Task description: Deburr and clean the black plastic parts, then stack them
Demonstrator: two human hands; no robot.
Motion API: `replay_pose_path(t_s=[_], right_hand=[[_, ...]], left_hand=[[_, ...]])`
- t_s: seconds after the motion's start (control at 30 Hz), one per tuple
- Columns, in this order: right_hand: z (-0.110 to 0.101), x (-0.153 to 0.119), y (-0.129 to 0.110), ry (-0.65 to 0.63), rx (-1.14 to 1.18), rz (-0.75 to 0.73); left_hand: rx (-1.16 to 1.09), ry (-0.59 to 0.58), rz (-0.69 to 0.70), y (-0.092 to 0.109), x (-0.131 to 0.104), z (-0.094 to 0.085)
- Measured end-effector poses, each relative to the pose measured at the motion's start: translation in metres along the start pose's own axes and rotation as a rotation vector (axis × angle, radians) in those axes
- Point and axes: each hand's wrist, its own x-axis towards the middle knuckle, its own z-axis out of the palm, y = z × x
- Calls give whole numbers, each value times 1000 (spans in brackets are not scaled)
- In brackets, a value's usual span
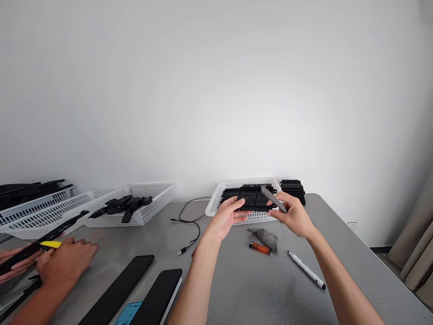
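My left hand is closed on the left side of a flat black plastic part with ribs and toothed edges, its thumb on the top face. My right hand grips a flat grey bar held at a slant over the part's right end. Whether the bar touches the part I cannot tell. Behind the part stands a white basket with similar black parts in it. On the table below my hands lie a crumpled grey piece of cloth or paper, an orange lighter and a white marker.
More black toothed parts sit right of the basket. A black cable lies left of it. Long black bars lie front left. Another person's hands hold a yellow-handled tool and a long black strip, near white baskets.
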Motion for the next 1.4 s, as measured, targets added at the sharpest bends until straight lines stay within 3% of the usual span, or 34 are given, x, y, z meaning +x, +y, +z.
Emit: replay_pose_path(t_s=[0.2, 0.37, 0.53, 0.63, 0.8, 1.23, 1.4], right_hand=[[-2, -1, -2, -74, -23, -49], [-9, -2, 0, -115, 26, 70], [-23, -3, -2, 30, 9, 174], [-28, -4, -8, 117, -197, 236], [-24, -8, -22, 138, -387, 132], [-5, -15, -43, 76, -671, 59], [-10, -15, -41, 76, -694, 61]], left_hand=[[145, 45, 108, -5, 0, 2], [181, 106, 372, -8, 7, 1], [535, 283, 613, -5, 6, -6], [638, 173, 724, -4, 2, -5], [648, 21, 895, -6, 0, -3], [649, -13, 927, 0, -12, 4], [613, -26, 951, -1, -9, -1]])
